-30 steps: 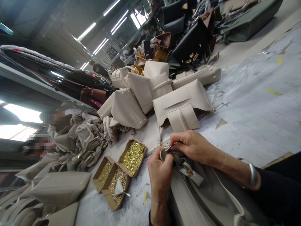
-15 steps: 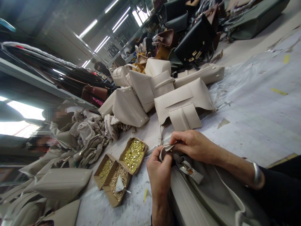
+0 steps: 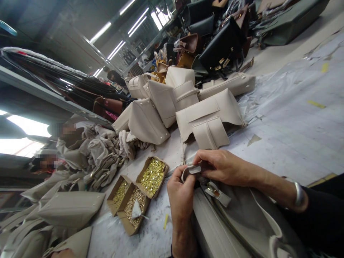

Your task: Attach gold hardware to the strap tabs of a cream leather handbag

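Observation:
A grey-beige handbag (image 3: 212, 224) lies against me at the lower right, its zip edge running along the top. My left hand (image 3: 180, 199) is closed on a short leather strap (image 3: 194, 169) at the bag's near corner, thumb and fingers pinching its curled end. From the other side my right hand (image 3: 227, 166) pinches the same strap, with some of its fingertips hidden behind the leather. Just below the right hand hangs a pale tab with a gold-coloured metal piece (image 3: 215, 190). Whether a small part sits between the fingertips cannot be made out.
Cardboard trays of gold-coloured hardware (image 3: 152, 175) stand left of my hands. Finished-looking beige bags (image 3: 199, 114) lie ahead, with black bags (image 3: 219, 46) behind. Crumpled beige pieces (image 3: 102, 150) and more bags (image 3: 71, 208) fill the left. Another person's hand (image 3: 63, 253) shows at the bottom left.
The strap end has turned so more of its pale flap faces me between my fingers. My right wrist has shifted slightly right and down. Another person's hand at bottom left shows more.

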Demonstrator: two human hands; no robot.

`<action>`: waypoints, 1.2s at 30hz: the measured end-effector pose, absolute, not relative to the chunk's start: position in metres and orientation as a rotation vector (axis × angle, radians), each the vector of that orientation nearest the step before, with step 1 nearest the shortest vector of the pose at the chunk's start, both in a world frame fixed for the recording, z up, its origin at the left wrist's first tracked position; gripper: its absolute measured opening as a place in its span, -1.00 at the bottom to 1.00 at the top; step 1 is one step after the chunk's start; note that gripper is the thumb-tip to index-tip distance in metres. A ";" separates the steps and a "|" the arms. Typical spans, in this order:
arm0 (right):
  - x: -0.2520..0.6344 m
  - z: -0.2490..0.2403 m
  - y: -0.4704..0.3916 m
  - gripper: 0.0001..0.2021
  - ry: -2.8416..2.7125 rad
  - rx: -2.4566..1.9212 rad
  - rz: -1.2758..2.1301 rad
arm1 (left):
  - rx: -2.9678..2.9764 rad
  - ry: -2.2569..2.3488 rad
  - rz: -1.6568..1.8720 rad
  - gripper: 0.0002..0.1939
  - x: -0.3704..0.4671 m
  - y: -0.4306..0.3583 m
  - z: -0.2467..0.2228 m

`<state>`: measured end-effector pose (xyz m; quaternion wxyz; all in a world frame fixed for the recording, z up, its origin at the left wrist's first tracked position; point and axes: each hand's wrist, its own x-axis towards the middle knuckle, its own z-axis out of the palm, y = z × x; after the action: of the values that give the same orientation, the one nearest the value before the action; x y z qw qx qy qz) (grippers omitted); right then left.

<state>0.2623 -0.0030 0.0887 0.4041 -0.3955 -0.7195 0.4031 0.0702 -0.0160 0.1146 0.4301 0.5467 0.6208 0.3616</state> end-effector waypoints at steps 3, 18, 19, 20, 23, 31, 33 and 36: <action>0.264 0.088 -0.003 -0.66 -1.871 -0.979 1.001 | 1.367 1.548 0.895 -0.72 0.069 -0.016 0.113; 0.265 0.082 -0.003 -0.66 -1.953 -0.956 0.846 | 1.305 1.526 0.883 -0.72 0.071 -0.014 0.116; 0.264 0.082 -0.005 -0.66 -1.971 -0.962 0.800 | 1.307 1.526 0.888 -0.73 0.071 -0.014 0.116; 0.261 0.081 -0.006 -0.67 -1.988 -0.974 0.747 | 1.312 1.528 0.895 -0.74 0.071 -0.015 0.115; 0.252 0.078 -0.009 -0.76 -2.024 -1.044 0.562 | 1.345 1.553 0.926 -0.76 0.073 -0.017 0.114; 0.237 0.070 -0.015 -0.86 -1.912 -1.135 0.395 | 1.557 1.582 1.004 -0.73 0.075 -0.021 0.112; 0.239 0.069 -0.015 -0.89 -1.888 -1.102 0.431 | 1.568 1.573 1.028 -0.71 0.073 -0.020 0.109; 0.243 0.071 -0.013 -0.86 -1.814 -1.006 0.596 | 1.520 1.542 1.041 -0.68 0.070 -0.018 0.105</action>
<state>0.2427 -0.0127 0.0705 0.4720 -0.4109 -0.7411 0.2433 0.0701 -0.0182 0.1048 0.3611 0.5899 0.5986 0.4042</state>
